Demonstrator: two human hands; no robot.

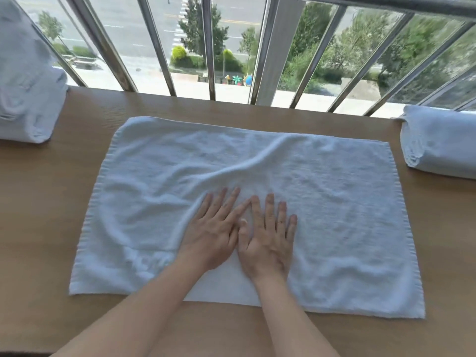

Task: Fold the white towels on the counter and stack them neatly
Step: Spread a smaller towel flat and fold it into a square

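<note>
Counter (pixel 38 202): left hand (pixel 213 238), right hand (pixel 268 243) pressing towel (pixel 334 202), fingers (pixel 269 210) straight; cropped left pile (pixel 25 99) perhaps folded

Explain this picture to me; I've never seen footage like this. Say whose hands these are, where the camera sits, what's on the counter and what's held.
No machine here: a person wears one wide-angle camera on the head, looking forward and down at their own bare arms. On the wooden counter lies a white towel, spread open and wrinkled. The left hand and right hand lie flat on it side by side, fingers straight, pressing rather than gripping, so nothing is held. A heap of towels sits far left, a folded towel far right. Behind are metal window bars, with trees outside.
</note>
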